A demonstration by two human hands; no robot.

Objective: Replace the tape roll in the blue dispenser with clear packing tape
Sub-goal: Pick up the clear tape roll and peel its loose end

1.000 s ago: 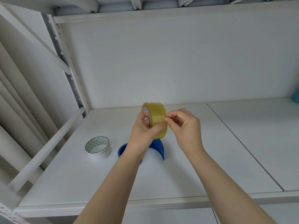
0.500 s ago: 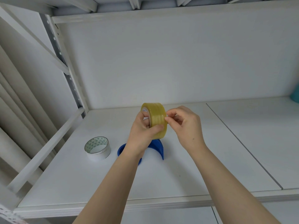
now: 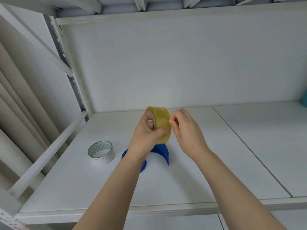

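Note:
My left hand [image 3: 146, 133] grips a yellowish clear packing tape roll [image 3: 160, 120], fingers through its core and thumb across the outer face, holding it upright above the shelf. My right hand [image 3: 184, 128] pinches with thumb and forefinger at the roll's right edge; whether it holds a tape end I cannot tell. The blue dispenser [image 3: 160, 152] lies on the white shelf [image 3: 191, 180] directly below the roll, partly hidden by my left wrist. A white tape roll with a green-patterned core [image 3: 101, 152] rests flat on the shelf to the dispenser's left.
The shelf has a back wall, a perforated upright post [image 3: 66, 63] at the left and a slanted rail [image 3: 48, 151] along the left side. A seam [image 3: 249, 146] splits the shelf board. A teal object [image 3: 304, 102] peeks in at the right edge.
The clear roll and both hands have risen slightly and shifted a little right; my right fingertips stay pinched at the roll's edge. The other objects have not moved.

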